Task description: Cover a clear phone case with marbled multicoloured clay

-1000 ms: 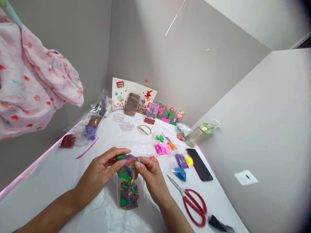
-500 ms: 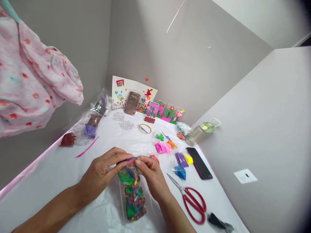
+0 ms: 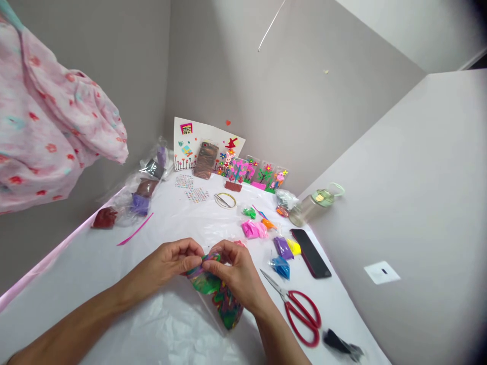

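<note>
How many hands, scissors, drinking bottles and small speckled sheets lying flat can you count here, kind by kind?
Hands: 2, left hand and right hand, both holding multicoloured clay
Scissors: 1
Drinking bottle: 1
Speckled sheets: 2
Total: 6

I find the multicoloured piece [image 3: 206, 283] partly hidden by the right hand [image 3: 239, 276]; floral cloth [image 3: 57, 126] cut off at left.

Soft light is spreading over the worktop [image 3: 95, 258], dimming on the wall [image 3: 133, 66] beyond the left edge. Faint glare is showing towards the near edge, blur is softening the black packet [image 3: 337, 341] by the right edge, and vignetting is darkening the picture's right side.
</note>
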Tool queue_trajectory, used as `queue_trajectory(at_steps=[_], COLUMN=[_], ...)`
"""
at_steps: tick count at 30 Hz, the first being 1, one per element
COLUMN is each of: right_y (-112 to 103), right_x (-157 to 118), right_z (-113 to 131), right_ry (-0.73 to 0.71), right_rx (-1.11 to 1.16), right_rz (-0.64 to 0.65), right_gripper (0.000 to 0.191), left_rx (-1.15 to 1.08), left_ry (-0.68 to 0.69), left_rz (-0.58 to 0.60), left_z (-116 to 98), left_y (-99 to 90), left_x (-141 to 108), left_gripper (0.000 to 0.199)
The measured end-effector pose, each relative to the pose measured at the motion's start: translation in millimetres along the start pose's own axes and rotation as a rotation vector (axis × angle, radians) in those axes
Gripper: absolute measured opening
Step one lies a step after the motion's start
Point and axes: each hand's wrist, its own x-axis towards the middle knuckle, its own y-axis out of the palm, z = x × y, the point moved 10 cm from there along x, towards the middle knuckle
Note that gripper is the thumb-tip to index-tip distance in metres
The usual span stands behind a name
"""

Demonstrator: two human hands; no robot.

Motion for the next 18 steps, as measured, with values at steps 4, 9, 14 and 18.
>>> queue_trajectory(at_steps=[4,9,14,18], right_y=[-0.2,1.9,5.8,8.6], right_x=[2.0,2.8,3.1,5.6], right_z=[-4.1,2.0,-3.8,-7.3], right_ry=[0.028,-0.003,0.028,0.027], right_rx=[0.022,-0.019,-0.018,0.097], right_rz=[0.031,0.057,0.034,0.109], right_gripper=[0.017,0.022,0.018,0.029], left_rx=[0.052,0.074,0.119,0.136], left_ry=[-0.028,-0.034,-0.035,-0.033], left_rz=[0.046,0.033,0.033,0.03], left_z=[11.3,13.0,12.2,9.9], left_y=[0.9,1.0,6.4,6.8], left_x=[5.2,5.6,2.7,2.5], left_gripper=[0.029,0.026,0.021,0.024])
